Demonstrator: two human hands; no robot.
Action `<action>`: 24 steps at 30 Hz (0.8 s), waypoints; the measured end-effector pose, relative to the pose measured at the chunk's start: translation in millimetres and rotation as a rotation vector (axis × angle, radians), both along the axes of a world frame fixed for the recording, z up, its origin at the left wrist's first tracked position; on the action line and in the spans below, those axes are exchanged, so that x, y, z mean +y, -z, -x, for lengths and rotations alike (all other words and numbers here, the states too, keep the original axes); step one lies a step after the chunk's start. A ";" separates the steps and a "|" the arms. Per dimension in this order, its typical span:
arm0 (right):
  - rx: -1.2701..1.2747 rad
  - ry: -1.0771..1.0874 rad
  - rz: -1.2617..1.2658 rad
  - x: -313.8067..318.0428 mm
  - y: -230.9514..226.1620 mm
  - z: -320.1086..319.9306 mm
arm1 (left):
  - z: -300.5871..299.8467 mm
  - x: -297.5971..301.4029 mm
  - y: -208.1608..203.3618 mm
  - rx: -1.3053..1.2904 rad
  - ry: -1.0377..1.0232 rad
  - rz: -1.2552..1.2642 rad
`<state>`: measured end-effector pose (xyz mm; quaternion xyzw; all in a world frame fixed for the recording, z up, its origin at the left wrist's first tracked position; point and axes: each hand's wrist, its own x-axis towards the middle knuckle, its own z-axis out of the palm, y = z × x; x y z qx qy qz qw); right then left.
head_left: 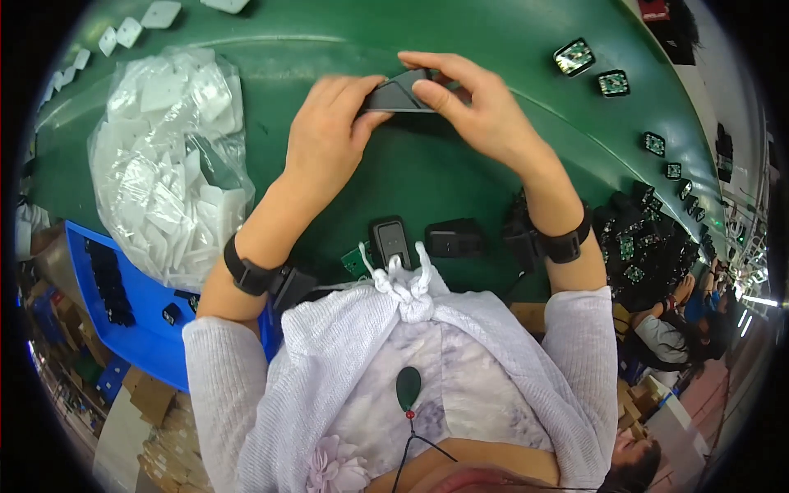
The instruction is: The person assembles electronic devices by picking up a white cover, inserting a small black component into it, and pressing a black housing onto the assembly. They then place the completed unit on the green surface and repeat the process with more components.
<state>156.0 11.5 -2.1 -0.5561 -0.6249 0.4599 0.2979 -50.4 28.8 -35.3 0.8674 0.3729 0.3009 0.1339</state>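
Held part: a flat dark grey plastic casing (400, 93), wedge-shaped, is up off the green work surface (427, 172), caught between both hands near the far middle of the table.
Left hand (329, 131): fingers curled onto the casing's left end, thumb underneath, gripping it.
Right hand (477, 103): index finger laid along the top edge, thumb pressed on the front face, clamping the right end.
Position: the casing bridges the two hands, touching both, clear of the surface below.
Clear plastic bag (168, 156): lies open on the left, just beside the left forearm, stuffed with flat white plastic pieces.
Blue plastic tray (148, 329): sits at the lower left, under the bag's edge; small black parts lie in a row along its left side, one or two more loose.
Near edge: two black rectangular housings (427, 240) lie side by side close to the body, a small green circuit board (355, 261) just left of them.
Right side: square black modules with green faces (612, 82) are strung along the table's curve, thickening into a heap (641, 238) beyond the right wrist.
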 end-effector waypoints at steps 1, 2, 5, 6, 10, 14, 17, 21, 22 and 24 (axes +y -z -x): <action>0.136 0.021 0.000 -5.2 -1.0 1.3 | -0.2 -4.0 -9.6 -0.140 -0.037 0.384; 0.273 0.037 0.002 -12.0 -3.7 3.2 | -0.7 -6.7 -17.0 -0.278 -0.070 0.770; 0.352 0.033 0.019 -23.4 -9.7 11.6 | 3.7 -19.4 -29.7 -0.538 -0.054 1.006; 0.373 0.056 0.042 -24.0 -12.1 13.3 | 5.3 -20.7 -35.2 -0.563 -0.047 1.089; 0.261 0.037 0.014 -29.6 -25.1 13.6 | 8.3 -30.0 -34.4 -0.639 0.000 1.157; 0.303 0.074 -0.015 -34.1 -31.9 20.1 | 9.3 -32.2 -38.9 -0.737 0.042 1.194; 0.271 0.027 -0.011 -32.1 -33.1 22.9 | 14.3 -36.4 -40.5 -0.688 0.000 1.215; 0.303 0.061 -0.055 -16.4 -30.8 20.4 | 39.9 -34.5 -43.6 -0.480 -0.112 0.588; 0.320 0.086 0.004 -7.9 -31.1 11.1 | 54.6 -29.0 -51.4 -0.427 -0.207 0.415; 0.191 0.118 -0.093 15.6 -17.9 -13.2 | 98.4 -14.4 -49.7 -0.386 -0.456 0.207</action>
